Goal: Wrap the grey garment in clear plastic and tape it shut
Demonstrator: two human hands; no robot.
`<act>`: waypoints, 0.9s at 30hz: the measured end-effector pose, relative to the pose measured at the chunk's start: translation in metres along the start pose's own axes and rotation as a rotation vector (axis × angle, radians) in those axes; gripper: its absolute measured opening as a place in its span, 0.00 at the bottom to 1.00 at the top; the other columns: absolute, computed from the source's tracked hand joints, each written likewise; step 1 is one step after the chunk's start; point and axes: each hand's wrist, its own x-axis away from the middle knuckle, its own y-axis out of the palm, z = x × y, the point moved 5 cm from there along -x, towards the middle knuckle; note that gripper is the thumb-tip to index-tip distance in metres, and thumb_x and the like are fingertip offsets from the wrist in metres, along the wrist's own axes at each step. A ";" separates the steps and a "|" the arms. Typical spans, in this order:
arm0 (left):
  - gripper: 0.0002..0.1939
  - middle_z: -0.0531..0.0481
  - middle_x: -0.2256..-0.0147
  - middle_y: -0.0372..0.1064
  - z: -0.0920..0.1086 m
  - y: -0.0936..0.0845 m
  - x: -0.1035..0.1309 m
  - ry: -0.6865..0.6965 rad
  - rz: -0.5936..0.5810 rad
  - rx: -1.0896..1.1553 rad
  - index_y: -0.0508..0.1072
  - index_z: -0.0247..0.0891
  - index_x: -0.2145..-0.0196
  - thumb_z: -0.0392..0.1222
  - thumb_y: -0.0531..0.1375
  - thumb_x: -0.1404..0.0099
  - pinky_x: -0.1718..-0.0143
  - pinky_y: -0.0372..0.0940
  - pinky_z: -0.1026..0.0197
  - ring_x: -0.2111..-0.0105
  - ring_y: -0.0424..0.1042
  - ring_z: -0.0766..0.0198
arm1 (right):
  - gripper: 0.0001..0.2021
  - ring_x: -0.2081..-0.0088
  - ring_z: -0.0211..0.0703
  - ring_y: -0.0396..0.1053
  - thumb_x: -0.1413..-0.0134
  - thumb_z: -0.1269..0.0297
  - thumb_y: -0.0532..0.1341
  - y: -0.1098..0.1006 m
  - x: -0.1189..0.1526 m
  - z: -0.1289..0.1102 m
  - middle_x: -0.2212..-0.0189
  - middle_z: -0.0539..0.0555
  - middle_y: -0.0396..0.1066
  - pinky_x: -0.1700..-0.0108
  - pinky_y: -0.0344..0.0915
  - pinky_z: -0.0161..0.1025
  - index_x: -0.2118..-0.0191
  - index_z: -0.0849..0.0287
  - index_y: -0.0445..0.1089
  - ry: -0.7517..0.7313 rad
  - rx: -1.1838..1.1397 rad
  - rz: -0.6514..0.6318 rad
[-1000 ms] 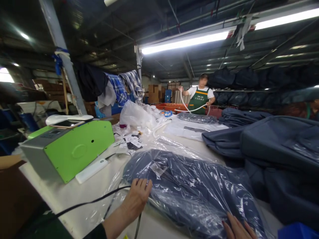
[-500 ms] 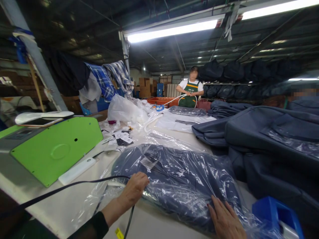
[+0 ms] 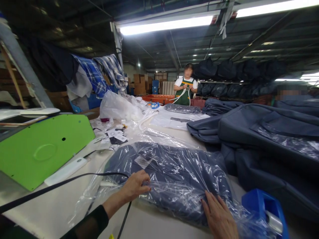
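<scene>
A folded dark blue-grey fabric item, apparently a bag, lies on the table inside a clear plastic bag. My left hand is at its near left side, fingers curled and thumb a little apart, pinching the plastic's edge. Flat on the near right part lies my right hand, its fingers stretched out and pressing the plastic. A black strap runs from the left edge to behind my left hand. Under the plastic a white slip shows.
On the left stand a green-sided machine and a white elongated device. A blue tape dispenser sits at right. Dark fabric bags are piled beyond it. Paper tags and crumpled plastic lie farther back. A co-worker holds white strips.
My left hand's thumb and fingers have loosened from a tight pinch and spread slightly. My right hand stays flat on the plastic. The view has swung a little to the right.
</scene>
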 end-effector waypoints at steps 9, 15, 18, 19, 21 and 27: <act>0.05 0.56 0.73 0.69 0.012 0.006 -0.013 0.001 0.006 0.099 0.72 0.38 0.74 0.34 0.58 0.42 0.62 0.57 0.65 0.67 0.68 0.67 | 0.20 0.60 0.48 0.74 0.39 0.80 0.44 -0.006 -0.005 -0.001 0.59 0.61 0.75 0.51 0.61 0.49 0.61 0.61 0.73 -0.048 0.023 -0.011; 0.08 0.58 0.81 0.65 0.005 0.009 -0.017 -0.083 -0.027 0.149 0.72 0.39 0.70 0.39 0.53 0.38 0.69 0.57 0.66 0.75 0.67 0.67 | 0.20 0.61 0.49 0.74 0.39 0.80 0.43 -0.012 -0.010 0.000 0.61 0.62 0.76 0.52 0.60 0.48 0.63 0.63 0.72 -0.033 0.023 0.020; 0.06 0.56 0.79 0.66 0.005 0.009 -0.021 -0.101 -0.022 0.146 0.69 0.39 0.73 0.38 0.53 0.40 0.68 0.56 0.65 0.73 0.67 0.66 | 0.20 0.61 0.47 0.74 0.37 0.77 0.42 -0.010 -0.009 -0.001 0.61 0.60 0.76 0.51 0.60 0.48 0.62 0.62 0.72 -0.041 0.020 0.024; 0.05 0.55 0.77 0.66 0.006 0.009 -0.023 -0.102 -0.020 0.144 0.67 0.39 0.74 0.36 0.54 0.41 0.68 0.56 0.65 0.72 0.67 0.65 | 0.20 0.61 0.47 0.74 0.36 0.75 0.42 -0.009 -0.008 0.000 0.61 0.60 0.76 0.51 0.60 0.48 0.61 0.63 0.72 -0.028 0.017 0.023; 0.05 0.53 0.75 0.66 0.011 0.007 -0.026 -0.085 -0.020 0.143 0.64 0.38 0.76 0.32 0.53 0.44 0.65 0.56 0.63 0.70 0.66 0.63 | 0.19 0.61 0.47 0.74 0.34 0.72 0.43 -0.006 -0.007 0.000 0.61 0.60 0.76 0.51 0.60 0.47 0.59 0.65 0.71 0.012 0.000 0.014; 0.08 0.52 0.73 0.64 0.023 0.006 -0.032 -0.032 -0.082 0.244 0.56 0.39 0.77 0.28 0.52 0.47 0.61 0.58 0.61 0.67 0.65 0.62 | 0.19 0.60 0.45 0.74 0.34 0.71 0.42 -0.003 -0.006 0.000 0.61 0.58 0.76 0.50 0.61 0.47 0.60 0.62 0.71 0.011 0.008 -0.003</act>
